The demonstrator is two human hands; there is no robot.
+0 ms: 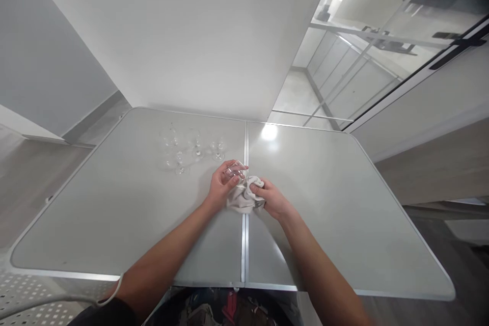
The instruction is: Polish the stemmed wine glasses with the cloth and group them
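Over the table's middle seam, my left hand [222,182] is closed around the clear bowl of a wine glass [235,169], tilted in the grip. My right hand [269,197] pinches a whitish cloth [242,199], bunched against the lower end of the glass. The cloth hides most of the glass's stem and foot. To the left, beyond my left hand, several clear stemmed glasses stand on the table, among them a near glass [180,163] and a right-hand glass [218,150]. Their outlines are faint against the pale surface.
The pale folding table [324,204] has a metal rim and a metal seam [243,249] down its middle. A white wall panel [191,35] rises behind it. Glass panes with metal bars [336,81] stand at the right. A white cable [116,290] runs by my left forearm.
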